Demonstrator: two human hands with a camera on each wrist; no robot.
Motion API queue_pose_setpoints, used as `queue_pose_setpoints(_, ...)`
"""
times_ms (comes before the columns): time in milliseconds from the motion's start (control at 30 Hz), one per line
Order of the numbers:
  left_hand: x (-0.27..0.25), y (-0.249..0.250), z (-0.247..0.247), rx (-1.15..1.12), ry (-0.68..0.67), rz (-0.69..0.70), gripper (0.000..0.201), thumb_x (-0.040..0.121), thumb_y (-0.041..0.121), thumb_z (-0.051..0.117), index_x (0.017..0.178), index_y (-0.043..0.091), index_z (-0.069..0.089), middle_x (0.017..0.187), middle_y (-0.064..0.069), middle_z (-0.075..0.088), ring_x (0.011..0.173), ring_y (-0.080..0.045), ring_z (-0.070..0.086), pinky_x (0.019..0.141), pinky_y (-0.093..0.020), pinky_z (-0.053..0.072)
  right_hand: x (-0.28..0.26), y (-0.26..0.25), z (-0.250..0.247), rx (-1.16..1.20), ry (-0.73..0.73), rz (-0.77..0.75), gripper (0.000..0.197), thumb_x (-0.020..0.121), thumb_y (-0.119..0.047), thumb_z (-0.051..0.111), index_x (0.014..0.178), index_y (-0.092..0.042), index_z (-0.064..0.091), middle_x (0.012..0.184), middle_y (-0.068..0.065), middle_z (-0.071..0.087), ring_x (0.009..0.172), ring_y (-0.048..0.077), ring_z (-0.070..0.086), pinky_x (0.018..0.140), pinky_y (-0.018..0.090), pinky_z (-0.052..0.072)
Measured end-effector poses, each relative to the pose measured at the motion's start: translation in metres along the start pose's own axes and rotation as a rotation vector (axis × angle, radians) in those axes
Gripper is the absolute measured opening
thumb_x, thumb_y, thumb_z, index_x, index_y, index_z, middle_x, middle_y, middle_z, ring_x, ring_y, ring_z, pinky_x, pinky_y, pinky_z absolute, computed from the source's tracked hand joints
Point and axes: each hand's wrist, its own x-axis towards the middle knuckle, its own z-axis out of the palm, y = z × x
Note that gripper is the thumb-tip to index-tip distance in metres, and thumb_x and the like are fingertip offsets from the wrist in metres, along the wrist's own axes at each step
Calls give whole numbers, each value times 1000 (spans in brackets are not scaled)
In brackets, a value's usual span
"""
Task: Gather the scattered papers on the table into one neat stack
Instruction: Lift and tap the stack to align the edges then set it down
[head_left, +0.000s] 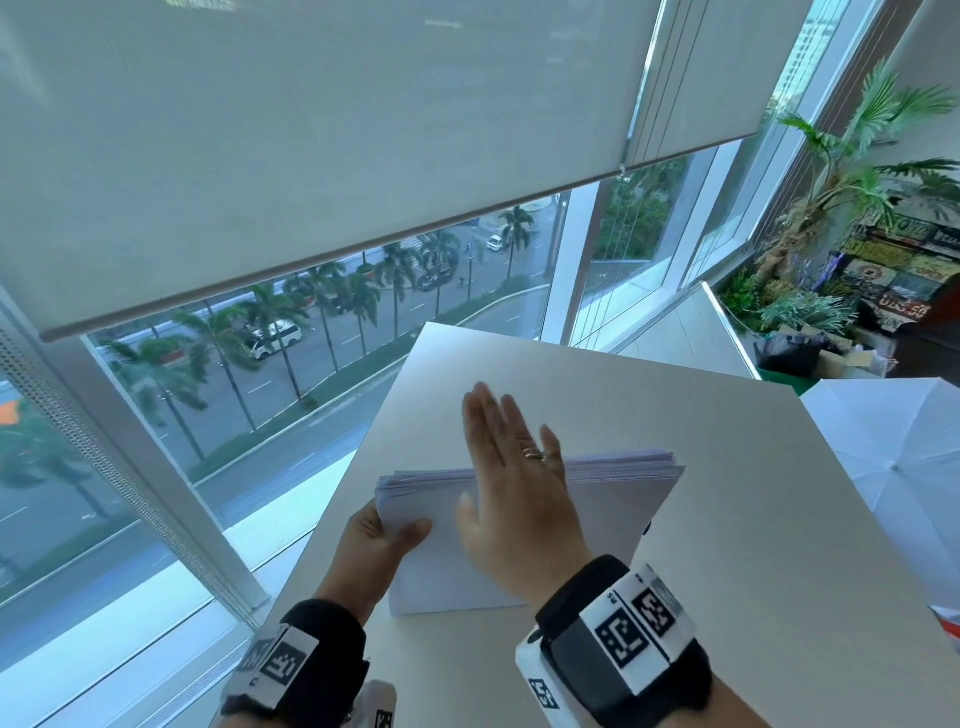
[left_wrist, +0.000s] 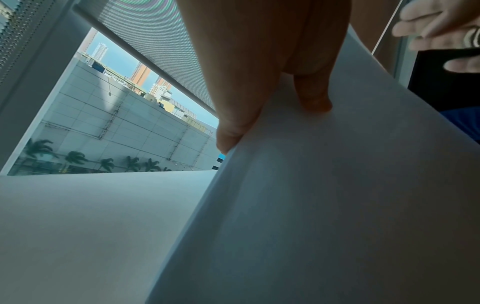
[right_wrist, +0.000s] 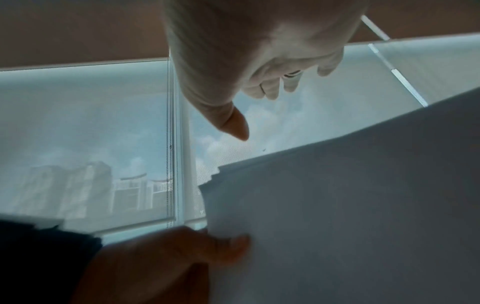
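A stack of white papers (head_left: 618, 501) is tilted up off the white table (head_left: 753, 545), its far edges slightly fanned. My left hand (head_left: 382, 540) grips the stack's left edge, thumb on the top sheet and fingers underneath. In the left wrist view the left hand's fingers (left_wrist: 241, 107) clamp the papers (left_wrist: 337, 205). My right hand (head_left: 511, 467) hovers flat above the middle of the stack with straight fingers, holding nothing. The right wrist view shows the right hand (right_wrist: 259, 67) spread above the papers (right_wrist: 350, 216), with my left hand (right_wrist: 168, 259) pinching their near corner.
The table's left edge runs along a tall window (head_left: 311, 322) under a lowered roller blind (head_left: 311, 130). A white umbrella (head_left: 893, 447) lies past the table's right side. Potted plants (head_left: 841, 182) and clutter stand at the far right.
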Motion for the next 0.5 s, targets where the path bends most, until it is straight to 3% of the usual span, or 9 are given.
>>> queue_pose_setpoints(67,0,0,1,-4,-6,8,45,52,24,75,94,8,70,83,-4,76,74,-15,70,66,-23,58,-3,-2,1,5,-229,-16,79,86,-19,45,150,-19,-2,159,-7,-4,148,16,-1,116,44,-4)
queue_pose_setpoints(100,-1,0,1,-5,-3,10,40,54,21,74,92,9,70,81,-2,77,73,-13,70,66,-22,58,-5,1,0,8,-304,8,77,89,-21,43,149,-21,-5,159,-9,-6,148,14,-4,116,45,-7)
queue_pose_setpoints(233,-1,0,1,5,1,8,33,57,16,72,89,10,70,77,3,76,72,-10,69,66,-19,57,-5,33,-8,7,-210,187,79,91,-28,44,149,-23,-9,160,-9,-4,148,14,-3,117,47,-4)
queue_pose_setpoints(300,-2,1,2,6,6,9,30,60,14,69,90,9,69,76,4,76,70,-8,69,64,-17,56,-8,56,-16,-59,-308,262,78,89,-27,46,150,-25,-3,160,-9,2,148,16,1,116,51,-2)
queue_pose_setpoints(367,-3,2,3,9,14,14,28,61,13,67,90,10,69,75,6,76,68,-7,69,62,-16,55,-12,80,-21,-114,-351,341,67,86,-22,47,146,-24,19,155,-3,23,145,18,17,114,55,1)
queue_pose_setpoints(400,-3,3,4,13,17,21,28,62,12,66,89,10,69,74,6,76,68,-6,69,61,-15,55,-14,91,-24,-134,-328,382,53,84,-19,47,136,-24,38,145,0,41,138,19,31,114,56,4)
queue_pose_setpoints(433,-4,4,5,17,26,27,28,62,12,66,89,10,69,74,7,76,67,-5,69,60,-15,54,-15,103,-28,-159,-277,413,33,82,-16,47,114,-26,52,126,1,56,126,21,45,113,55,8)
queue_pose_setpoints(467,-5,5,5,18,30,37,28,62,12,65,89,10,68,73,7,76,66,-4,69,60,-14,54,-16,114,-31,-168,-231,445,15,80,-16,47,88,-26,54,102,-1,61,110,23,54,112,54,13)
queue_pose_setpoints(500,-5,7,6,15,42,44,27,62,12,65,89,10,68,72,8,76,65,-3,69,59,-13,53,-18,126,-34,-129,-193,477,9,77,-18,48,70,-23,48,80,-3,57,93,25,55,108,50,22)
